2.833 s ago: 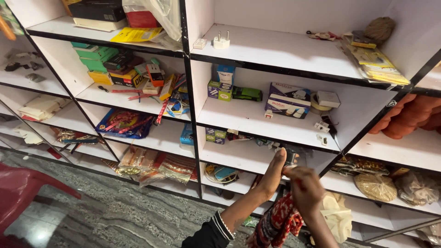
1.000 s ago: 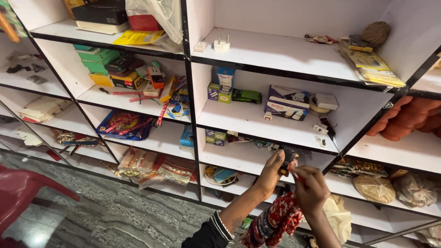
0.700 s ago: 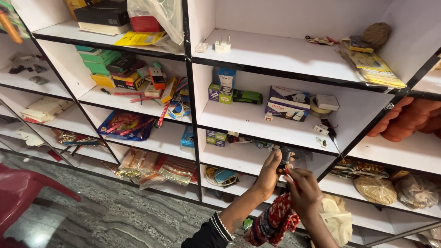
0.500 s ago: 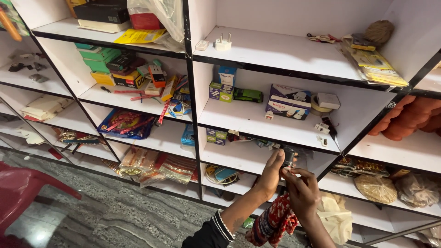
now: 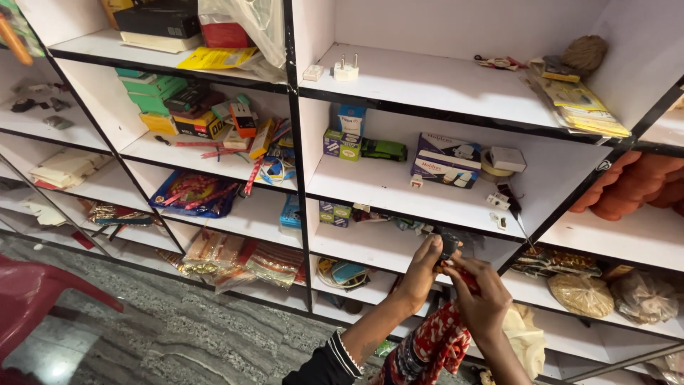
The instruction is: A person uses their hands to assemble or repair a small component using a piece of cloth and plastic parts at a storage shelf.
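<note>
Hands: left hand point(image 5: 420, 274) and right hand point(image 5: 484, 299) both pinch small black object point(image 5: 448, 244).

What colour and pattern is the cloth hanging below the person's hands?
The cloth is red with a white and dark printed pattern, seen best in the head view.

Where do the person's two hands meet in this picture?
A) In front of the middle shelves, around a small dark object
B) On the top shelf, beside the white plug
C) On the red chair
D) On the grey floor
A: the left hand and the right hand pinch a small dark object in front of the shelf edge.
</note>
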